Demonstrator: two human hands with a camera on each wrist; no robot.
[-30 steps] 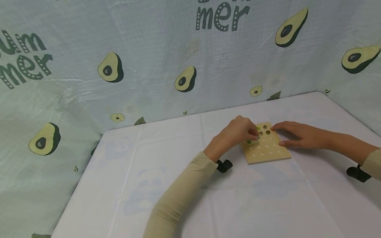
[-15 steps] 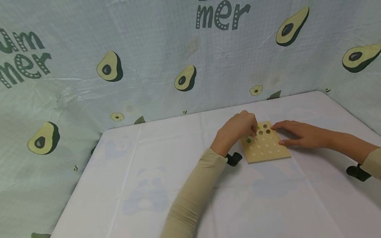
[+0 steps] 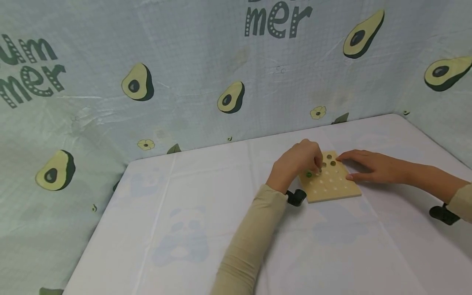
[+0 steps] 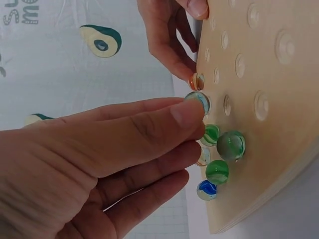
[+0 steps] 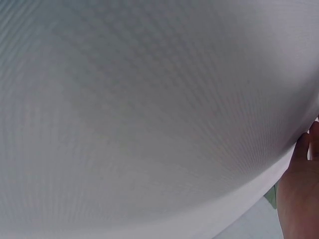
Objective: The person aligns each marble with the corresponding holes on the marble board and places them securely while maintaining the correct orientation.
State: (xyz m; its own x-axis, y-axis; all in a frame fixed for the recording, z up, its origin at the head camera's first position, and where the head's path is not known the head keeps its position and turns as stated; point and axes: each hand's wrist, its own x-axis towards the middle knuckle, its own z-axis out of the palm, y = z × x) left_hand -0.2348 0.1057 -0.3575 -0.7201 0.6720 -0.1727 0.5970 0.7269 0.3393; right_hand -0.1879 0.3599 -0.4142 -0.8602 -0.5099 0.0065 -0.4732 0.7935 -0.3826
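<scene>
In the head view, my left hand (image 3: pixel 296 164) is over the left part of a pale wooden board (image 3: pixel 333 192) with rows of round hollows. Up close in the left wrist view, its thumb and fingers pinch a clear marble with light blue in it (image 4: pixel 205 102), right at the board's surface. Several marbles sit on the board near these fingers, among them a green one (image 4: pixel 217 172), a clear green one (image 4: pixel 231 145), a blue and white one (image 4: pixel 207 190) and an orange one (image 4: pixel 196 81). My right hand (image 3: pixel 376 168) rests against the board's right edge, thumb and fingers spread.
The board lies on a white cloth-covered table (image 3: pixel 147 229) with faint panda prints. Behind it stands a pale fabric backdrop (image 3: pixel 184 61) printed with avocados. A small black wrist camera (image 3: pixel 296 197) hangs below the left wrist, near the board's left edge.
My left hand and forearm have shifted to the right over the board, and the hand now covers a marble in the back row. The right hand has stayed in place.
</scene>
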